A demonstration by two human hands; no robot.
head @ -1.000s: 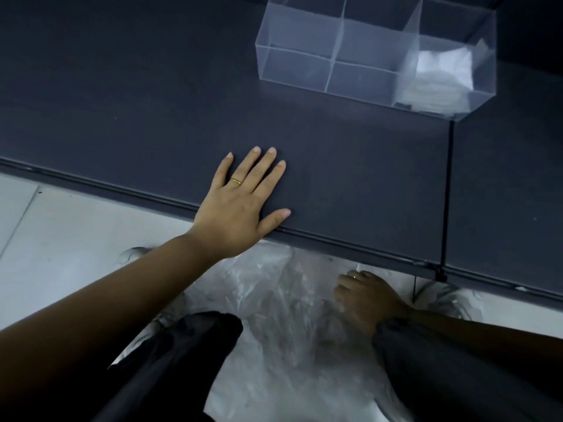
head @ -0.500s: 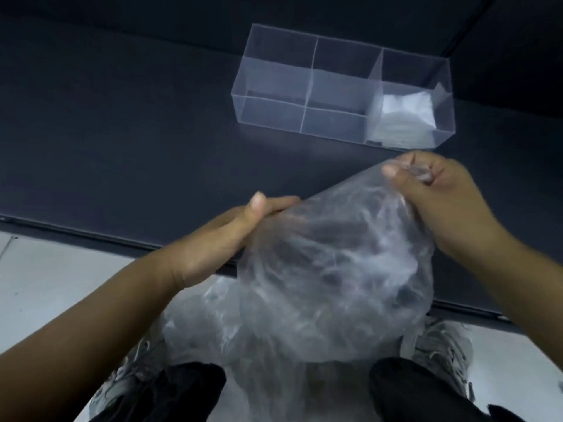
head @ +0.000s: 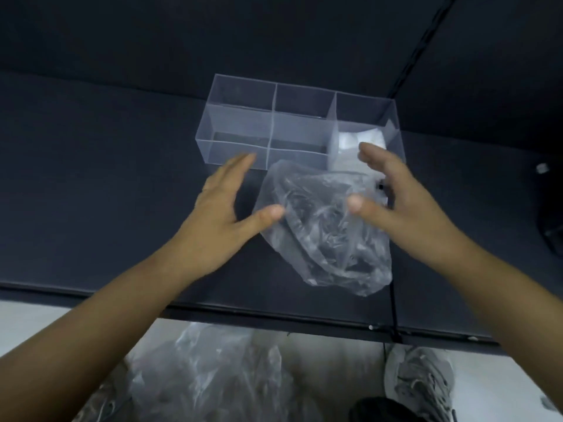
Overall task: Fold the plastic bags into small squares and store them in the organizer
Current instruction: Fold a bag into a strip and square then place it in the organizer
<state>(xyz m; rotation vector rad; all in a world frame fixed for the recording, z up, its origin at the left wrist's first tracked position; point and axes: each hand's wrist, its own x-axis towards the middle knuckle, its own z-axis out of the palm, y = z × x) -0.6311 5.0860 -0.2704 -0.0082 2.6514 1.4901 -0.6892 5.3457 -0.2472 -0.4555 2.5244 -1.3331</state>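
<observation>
Crumpled bag lying between two spread hands, ready for flattening.
The plastic bag [head: 326, 236] is lying on the table [head: 106, 178], long axis slanting toward the near right. The left hand [head: 222, 208] and right hand [head: 396, 196] are flanking it, fingers [head: 240, 166] apart and gripping nothing, the right nearer. The organizer [head: 240, 126] is standing just behind.

Dark grey table [head: 91, 184] fills most of view; matte top, two panels. Thin black seam [head: 392, 300] crosses table front to back, toward its right side. Behind table, dark upright panel [head: 182, 32] of same grey, with slanted black joint [head: 426, 47] rising from table's back edge. Below table's front edge, pale floor [head: 27, 324], brightest surface here. Near table's right edge, small white object [head: 541, 168], too blurred to identify; dark rounded shape [head: 556, 236] on table just in front of it. Light dim, bluish.
</observation>
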